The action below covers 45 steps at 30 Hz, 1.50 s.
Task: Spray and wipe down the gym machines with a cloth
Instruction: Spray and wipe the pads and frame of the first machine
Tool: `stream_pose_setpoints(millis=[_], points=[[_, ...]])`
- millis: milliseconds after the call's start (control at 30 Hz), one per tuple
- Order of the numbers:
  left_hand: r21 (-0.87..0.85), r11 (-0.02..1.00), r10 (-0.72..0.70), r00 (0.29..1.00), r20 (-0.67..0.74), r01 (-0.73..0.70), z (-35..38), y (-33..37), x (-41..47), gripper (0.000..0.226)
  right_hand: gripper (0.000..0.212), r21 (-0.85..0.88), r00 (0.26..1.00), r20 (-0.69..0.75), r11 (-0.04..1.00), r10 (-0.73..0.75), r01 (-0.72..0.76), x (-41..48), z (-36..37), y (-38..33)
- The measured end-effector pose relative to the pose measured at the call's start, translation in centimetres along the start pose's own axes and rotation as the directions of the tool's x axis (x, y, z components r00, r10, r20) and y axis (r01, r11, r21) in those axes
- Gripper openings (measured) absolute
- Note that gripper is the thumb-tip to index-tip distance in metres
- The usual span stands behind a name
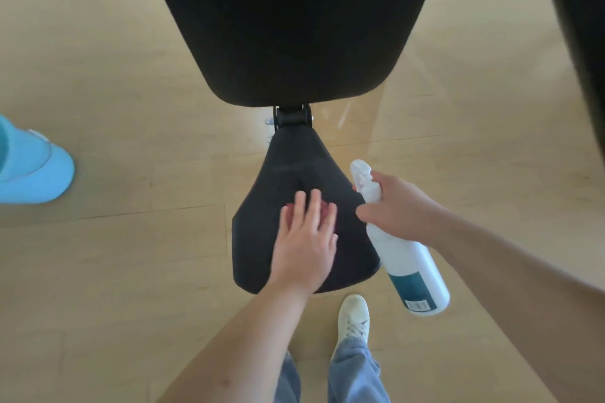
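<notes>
A black padded bench seat [294, 173] lies below me, with the larger black back pad [288, 20] beyond it, joined by a black hinge [292, 116]. My left hand [306, 239] lies flat, fingers straight, pressing a pink cloth [324, 210] onto the seat; only small bits of cloth show between the fingers. My right hand [397, 206] grips the neck of a white spray bottle [411, 258] with a teal label, held beside the seat's right edge, nozzle pointing away from me.
The bench stands on a light wooden floor [114, 75]. A light blue object [32, 167] sits at the left edge. A dark upright [576, 42] runs down the right edge. My white shoe [353, 321] and jeans are under the seat's near end.
</notes>
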State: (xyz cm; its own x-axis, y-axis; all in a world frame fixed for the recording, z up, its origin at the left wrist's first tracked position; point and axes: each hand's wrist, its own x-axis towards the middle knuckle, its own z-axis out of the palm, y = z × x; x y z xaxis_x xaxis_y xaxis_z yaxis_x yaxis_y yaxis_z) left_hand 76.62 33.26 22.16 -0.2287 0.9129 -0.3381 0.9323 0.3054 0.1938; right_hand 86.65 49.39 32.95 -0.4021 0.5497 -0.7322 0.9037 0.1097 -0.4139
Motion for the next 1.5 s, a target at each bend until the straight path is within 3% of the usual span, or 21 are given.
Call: stream_pose_setpoints(millis=[100,200,333,433,533,633,700,767,833,933,1033,1067,1133,1200,1333,1433,1500], points=[[0.006,0.976,-0.218,0.975,-0.028,0.219,-0.1,-4.6,-0.5,0.058,0.062,-0.056,0.999,0.031,0.998,0.013,-0.011,0.3,0.4,-0.2],[-0.026,0.939,-0.343,0.939,0.001,0.343,0.0,-6.4,-0.1,0.060,0.064,-0.068,0.996,0.081,0.997,0.048,-0.042,0.4,0.6,0.5],[-0.051,0.902,-0.430,0.903,-0.004,0.429,-0.2,-2.5,2.3,0.059,0.034,0.094,0.987,0.143,0.992,0.074,-0.088,1.0,0.3,2.4],[-0.034,0.960,-0.279,0.960,-0.024,0.278,0.0,0.5,3.5,0.059,0.025,0.283,0.971,0.225,0.949,0.076,-0.140,1.0,-0.7,3.6],[0.034,0.998,0.044,0.999,-0.012,-0.043,0.5,3.6,3.2,0.059,0.023,0.466,0.926,0.376,0.856,0.040,-0.226,0.3,-1.6,5.1],[0.029,0.944,0.328,0.943,0.057,-0.330,1.2,5.2,1.9,0.058,0.026,0.518,0.899,0.433,0.799,0.063,-0.305,-0.4,-2.1,6.7],[0.039,0.932,0.358,0.931,0.069,-0.361,1.1,4.1,1.9,0.059,0.033,0.544,0.884,0.459,0.760,0.085,-0.356,-0.7,-2.2,7.7],[0.065,0.966,0.247,0.967,0.059,-0.251,0.5,1.8,2.9,0.060,0.039,0.556,0.870,0.486,0.738,0.085,-0.383,-0.6,-2.2,8.5],[0.083,0.995,0.050,0.998,0.029,-0.052,-0.3,-0.7,4.6,0.060,0.040,0.549,0.869,0.486,0.743,0.089,-0.383,-0.4,-1.9,9.0],[0.075,0.986,-0.147,0.989,0.003,0.146,-1.0,-2.6,7.2,0.061,0.043,0.538,0.879,0.462,0.750,0.119,-0.384,-0.2,-1.7,9.5],[0.042,0.956,-0.287,0.957,-0.045,0.289,-1.4,0.3,8.9,0.058,0.042,0.554,0.891,0.438,0.746,0.118,-0.371,-0.3,-1.9,9.6],[0.041,0.969,-0.241,0.968,-0.067,0.244,-1.4,2.3,8.8,0.054,0.043,0.571,0.896,0.430,0.735,0.111,-0.365,-0.4,-2.0,9.6],[0.067,0.996,0.064,0.997,-0.040,-0.061,-0.3,6.5,7.6,0.046,0.045,0.599,0.903,0.417,0.715,0.106,-0.361,-0.5,-2.1,9.4],[0.004,0.968,0.251,0.967,0.050,-0.251,0.6,8.5,6.1,0.051,0.041,0.585,0.910,0.400,0.733,0.110,-0.346,-0.8,-2.3,9.3],[0.000,0.982,0.187,0.982,0.009,-0.187,0.5,5.1,6.4,0.059,0.038,0.573,0.908,0.412,0.752,0.082,-0.327,-0.9,-2.2,8.9],[0.070,0.997,0.010,1.000,-0.021,-0.009,-0.5,0.4,8.4,0.064,0.041,0.564,0.913,0.402,0.768,0.066,-0.303,-0.3,-1.5,8.3],[0.063,0.991,-0.120,0.992,-0.031,0.122,-0.9,-3.2,10.0,0.063,0.053,0.549,0.909,0.413,0.779,0.062,-0.303,0.2,-1.1,8.1]])
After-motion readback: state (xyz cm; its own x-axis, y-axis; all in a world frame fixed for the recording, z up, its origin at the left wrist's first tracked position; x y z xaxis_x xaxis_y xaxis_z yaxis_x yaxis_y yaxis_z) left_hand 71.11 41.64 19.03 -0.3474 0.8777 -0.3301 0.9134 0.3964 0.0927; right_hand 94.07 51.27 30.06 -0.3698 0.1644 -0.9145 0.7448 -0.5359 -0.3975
